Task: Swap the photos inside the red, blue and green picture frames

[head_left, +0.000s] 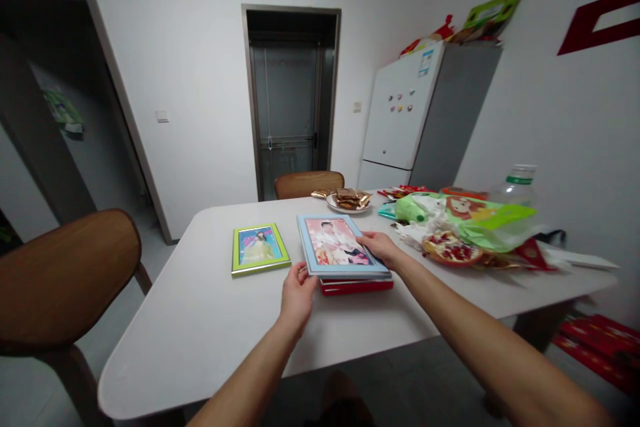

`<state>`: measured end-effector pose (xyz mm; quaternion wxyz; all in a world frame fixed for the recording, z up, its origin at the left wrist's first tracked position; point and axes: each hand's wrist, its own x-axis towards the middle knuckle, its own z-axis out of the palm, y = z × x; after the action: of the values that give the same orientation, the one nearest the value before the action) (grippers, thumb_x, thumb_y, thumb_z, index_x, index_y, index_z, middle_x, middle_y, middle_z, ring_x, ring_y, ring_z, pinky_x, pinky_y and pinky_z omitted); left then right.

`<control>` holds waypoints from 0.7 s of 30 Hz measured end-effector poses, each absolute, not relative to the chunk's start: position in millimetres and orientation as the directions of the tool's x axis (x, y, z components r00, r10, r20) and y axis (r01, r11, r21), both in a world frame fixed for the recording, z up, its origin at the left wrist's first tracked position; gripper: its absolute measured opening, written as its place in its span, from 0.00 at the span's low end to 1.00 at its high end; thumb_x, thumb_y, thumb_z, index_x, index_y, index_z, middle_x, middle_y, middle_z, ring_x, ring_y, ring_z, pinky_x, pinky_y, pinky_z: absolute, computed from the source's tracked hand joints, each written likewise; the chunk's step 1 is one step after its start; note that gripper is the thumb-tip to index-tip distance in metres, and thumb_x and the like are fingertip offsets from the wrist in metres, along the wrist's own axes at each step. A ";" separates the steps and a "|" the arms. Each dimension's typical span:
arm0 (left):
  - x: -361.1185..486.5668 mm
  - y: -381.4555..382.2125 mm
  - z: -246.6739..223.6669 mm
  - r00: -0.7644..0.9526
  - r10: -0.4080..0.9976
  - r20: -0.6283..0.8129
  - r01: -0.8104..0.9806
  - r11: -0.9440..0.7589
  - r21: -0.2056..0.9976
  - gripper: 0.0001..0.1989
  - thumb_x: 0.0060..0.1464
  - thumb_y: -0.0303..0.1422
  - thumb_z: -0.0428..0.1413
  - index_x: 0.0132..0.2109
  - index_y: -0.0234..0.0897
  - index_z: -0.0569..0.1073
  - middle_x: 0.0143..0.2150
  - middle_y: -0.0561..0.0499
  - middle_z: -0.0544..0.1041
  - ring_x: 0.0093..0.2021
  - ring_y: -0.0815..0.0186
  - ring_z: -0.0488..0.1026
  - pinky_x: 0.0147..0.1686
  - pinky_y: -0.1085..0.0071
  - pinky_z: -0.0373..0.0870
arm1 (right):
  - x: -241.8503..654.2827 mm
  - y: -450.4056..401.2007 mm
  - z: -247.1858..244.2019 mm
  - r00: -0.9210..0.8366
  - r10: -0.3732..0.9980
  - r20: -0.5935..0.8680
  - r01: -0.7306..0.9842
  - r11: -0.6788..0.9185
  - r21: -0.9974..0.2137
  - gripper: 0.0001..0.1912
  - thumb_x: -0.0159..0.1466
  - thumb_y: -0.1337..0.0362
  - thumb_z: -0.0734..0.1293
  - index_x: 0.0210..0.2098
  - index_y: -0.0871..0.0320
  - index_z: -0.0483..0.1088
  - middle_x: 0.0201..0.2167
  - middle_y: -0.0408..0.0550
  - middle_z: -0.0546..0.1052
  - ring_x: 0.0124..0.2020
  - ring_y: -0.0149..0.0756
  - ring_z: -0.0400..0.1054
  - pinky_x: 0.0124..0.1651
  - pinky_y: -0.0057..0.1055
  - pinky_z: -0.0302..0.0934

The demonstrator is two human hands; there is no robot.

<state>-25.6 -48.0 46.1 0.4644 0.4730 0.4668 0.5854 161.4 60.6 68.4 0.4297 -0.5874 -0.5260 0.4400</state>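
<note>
Fingers (pixel 367 239) gripping a blue picture frame (pixel 303 243), red boxes (pixel 356 287) beneath, green frame (pixel 260 248) just beside

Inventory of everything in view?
table: 1, white, centre
flat boxes: stack, red, on table
blue picture frame: 1, light blue, on boxes
green picture frame: 1, lime green, left of boxes
plate of wrapped snacks: 1, white, far edge
pomegranate pieces: several, red, table right
green plastic bag: 1, green, table right
wooden chairs: 2, brown, left, far side
refrigerator: 1, white and grey, back right
left hand: 1, at frame's near edge
right hand: 1, on frame's right edge
</note>
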 end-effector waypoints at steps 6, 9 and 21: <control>-10.4 -26.4 17.2 -0.103 0.986 0.132 0.231 -0.105 0.967 0.16 0.46 0.22 0.48 0.44 0.33 0.64 0.43 0.44 0.73 0.45 0.65 0.69 0.45 0.70 0.63 | 176.9 89.1 47.1 0.134 0.991 -0.028 0.480 -0.089 -0.873 0.12 0.48 0.68 0.63 0.33 0.66 0.71 0.27 0.50 0.76 0.23 0.31 0.67 0.23 0.23 0.59; -22.2 -22.4 13.4 -0.080 0.988 0.132 0.443 -0.084 0.892 0.18 0.45 0.25 0.50 0.46 0.32 0.64 0.47 0.43 0.71 0.47 0.62 0.67 0.46 0.68 0.61 | 180.9 90.8 40.7 0.158 0.987 0.027 0.563 -0.068 -0.824 0.17 0.48 0.66 0.64 0.37 0.66 0.70 0.32 0.52 0.75 0.27 0.34 0.68 0.26 0.24 0.60; -131.5 -20.1 31.7 0.050 0.985 0.165 0.934 -0.105 0.342 0.25 0.41 0.38 0.56 0.46 0.30 0.65 0.50 0.38 0.66 0.52 0.51 0.58 0.52 0.56 0.49 | 89.0 15.4 55.6 -0.290 0.745 0.601 0.628 0.622 -0.468 0.14 0.54 0.67 0.58 0.39 0.61 0.69 0.40 0.51 0.72 0.44 0.36 0.63 0.49 0.34 0.55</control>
<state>-131.5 -20.1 31.7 0.0711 0.7212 0.6653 0.1796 89.0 15.4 55.6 0.4134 -0.4293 -0.7999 0.0706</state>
